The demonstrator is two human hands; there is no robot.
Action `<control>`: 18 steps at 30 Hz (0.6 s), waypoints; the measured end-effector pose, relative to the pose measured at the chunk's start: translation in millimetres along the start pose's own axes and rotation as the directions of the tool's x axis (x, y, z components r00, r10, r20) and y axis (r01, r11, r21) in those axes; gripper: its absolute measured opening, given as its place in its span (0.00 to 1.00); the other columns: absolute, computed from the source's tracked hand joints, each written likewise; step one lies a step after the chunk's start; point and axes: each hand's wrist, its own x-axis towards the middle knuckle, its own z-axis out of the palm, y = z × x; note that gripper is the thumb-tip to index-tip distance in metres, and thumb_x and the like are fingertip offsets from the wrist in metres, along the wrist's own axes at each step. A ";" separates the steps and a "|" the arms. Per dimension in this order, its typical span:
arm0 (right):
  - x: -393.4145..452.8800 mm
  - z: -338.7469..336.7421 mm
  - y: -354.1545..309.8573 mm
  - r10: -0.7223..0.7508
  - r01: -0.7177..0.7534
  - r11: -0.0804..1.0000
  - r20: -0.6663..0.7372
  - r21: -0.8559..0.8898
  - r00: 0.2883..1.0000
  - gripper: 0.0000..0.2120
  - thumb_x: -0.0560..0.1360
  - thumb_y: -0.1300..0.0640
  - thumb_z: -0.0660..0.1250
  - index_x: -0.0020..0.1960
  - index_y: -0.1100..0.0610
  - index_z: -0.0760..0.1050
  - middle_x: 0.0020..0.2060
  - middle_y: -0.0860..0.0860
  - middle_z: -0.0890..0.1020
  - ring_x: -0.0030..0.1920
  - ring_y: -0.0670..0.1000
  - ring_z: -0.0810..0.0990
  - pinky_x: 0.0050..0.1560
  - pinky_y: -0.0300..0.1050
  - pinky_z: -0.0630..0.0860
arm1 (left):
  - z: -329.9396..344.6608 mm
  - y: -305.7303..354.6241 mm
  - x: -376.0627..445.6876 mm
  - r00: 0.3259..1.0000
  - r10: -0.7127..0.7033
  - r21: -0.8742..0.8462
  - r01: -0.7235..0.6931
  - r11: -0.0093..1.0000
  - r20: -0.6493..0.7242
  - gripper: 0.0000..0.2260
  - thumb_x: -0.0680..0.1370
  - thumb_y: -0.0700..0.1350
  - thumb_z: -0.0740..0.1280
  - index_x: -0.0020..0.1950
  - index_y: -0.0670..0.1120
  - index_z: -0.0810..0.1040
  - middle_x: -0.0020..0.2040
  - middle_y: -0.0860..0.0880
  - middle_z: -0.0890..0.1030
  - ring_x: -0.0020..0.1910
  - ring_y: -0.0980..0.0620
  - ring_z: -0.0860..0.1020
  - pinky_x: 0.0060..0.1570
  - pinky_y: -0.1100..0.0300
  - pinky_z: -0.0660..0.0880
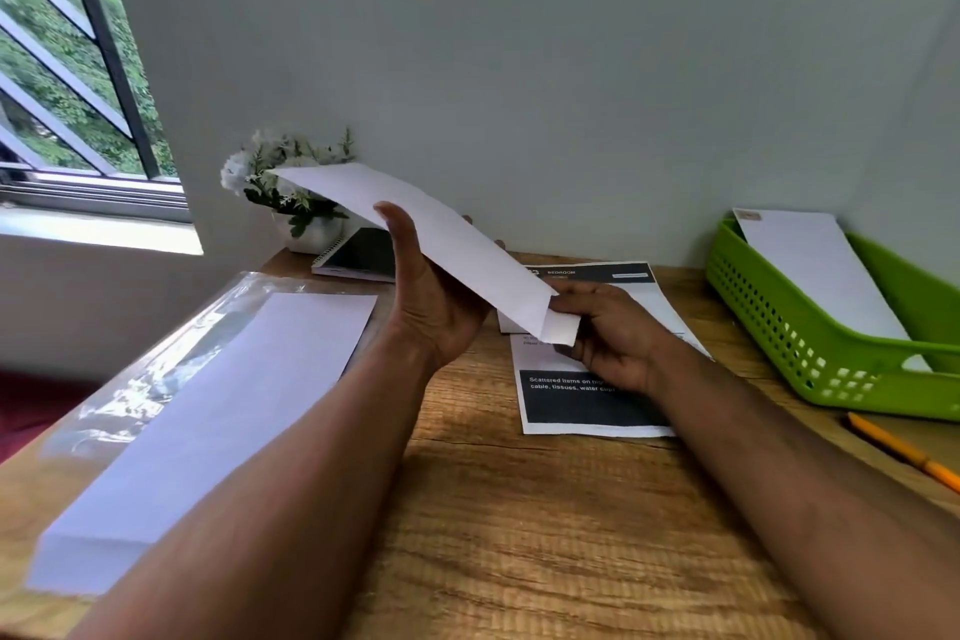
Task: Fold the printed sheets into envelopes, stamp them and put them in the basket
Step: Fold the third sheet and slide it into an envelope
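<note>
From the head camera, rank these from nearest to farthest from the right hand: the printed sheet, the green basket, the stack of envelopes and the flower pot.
Measured from the right hand:
1. Printed sheet, lying on the desk directly under the hand.
2. Green basket, to the right by the wall.
3. Flower pot at the back left and stack of envelopes at the left: too close to call.

Potted flowers (pixel 289 182), notebook (pixel 358 257), pencil (pixel 906 452)

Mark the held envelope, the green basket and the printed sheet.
held envelope (pixel 415 224), head view, middle of its white face.
green basket (pixel 779 327), head view, perforated front wall.
printed sheet (pixel 587 405), head view, lower black block.
</note>
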 end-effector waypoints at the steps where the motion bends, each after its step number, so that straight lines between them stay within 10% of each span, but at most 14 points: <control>1: -0.2 -0.2 -0.3 0.007 -0.007 1.000 0.005 -0.027 1.000 0.12 0.76 0.66 0.64 0.57 0.58 0.79 0.50 0.58 0.84 0.46 0.55 0.82 0.32 0.42 0.79 | -1.0 -0.1 0.9 1.000 0.002 -0.004 -0.002 1.000 -0.019 0.46 0.46 0.75 0.72 0.53 0.45 0.73 0.43 0.45 0.76 0.47 0.43 0.75 0.63 0.40 0.67; 6: 1.2 4.1 3.7 -0.166 0.126 0.953 -0.130 -0.275 0.977 0.07 0.75 0.54 0.69 0.51 0.56 0.80 0.45 0.56 0.83 0.34 0.50 0.79 0.28 0.40 0.74 | -3.7 -2.3 4.5 0.986 -0.016 -0.101 -0.001 0.995 -0.168 0.34 0.57 0.72 0.71 0.46 0.44 0.74 0.37 0.45 0.78 0.46 0.42 0.75 0.64 0.36 0.66; 9: 4.4 4.9 7.8 -0.580 0.326 0.664 -0.189 -0.673 0.792 0.13 0.72 0.45 0.71 0.51 0.52 0.78 0.45 0.48 0.80 0.40 0.43 0.76 0.36 0.34 0.71 | -8.0 -3.0 5.2 0.977 -0.035 -0.168 -0.001 0.986 -0.211 0.27 0.70 0.70 0.63 0.45 0.45 0.74 0.36 0.45 0.77 0.51 0.41 0.73 0.59 0.36 0.70; 12: -2.9 4.5 8.1 -0.797 0.540 0.299 0.105 -0.787 0.594 0.18 0.73 0.39 0.65 0.47 0.54 0.76 0.42 0.46 0.78 0.43 0.45 0.75 0.40 0.36 0.70 | -12.1 -0.3 6.1 0.977 -0.034 -0.213 -0.013 0.977 -0.212 0.28 0.70 0.70 0.63 0.52 0.46 0.75 0.41 0.45 0.77 0.49 0.41 0.75 0.54 0.39 0.75; 18: -11.9 11.7 17.3 -0.709 0.680 -0.019 0.490 -0.733 0.508 0.24 0.71 0.38 0.67 0.53 0.57 0.81 0.52 0.46 0.82 0.53 0.40 0.76 0.52 0.29 0.71 | -15.8 0.7 6.3 0.976 -0.009 -0.201 -0.036 0.979 -0.218 0.29 0.69 0.70 0.63 0.53 0.47 0.75 0.42 0.44 0.77 0.46 0.42 0.78 0.60 0.38 0.71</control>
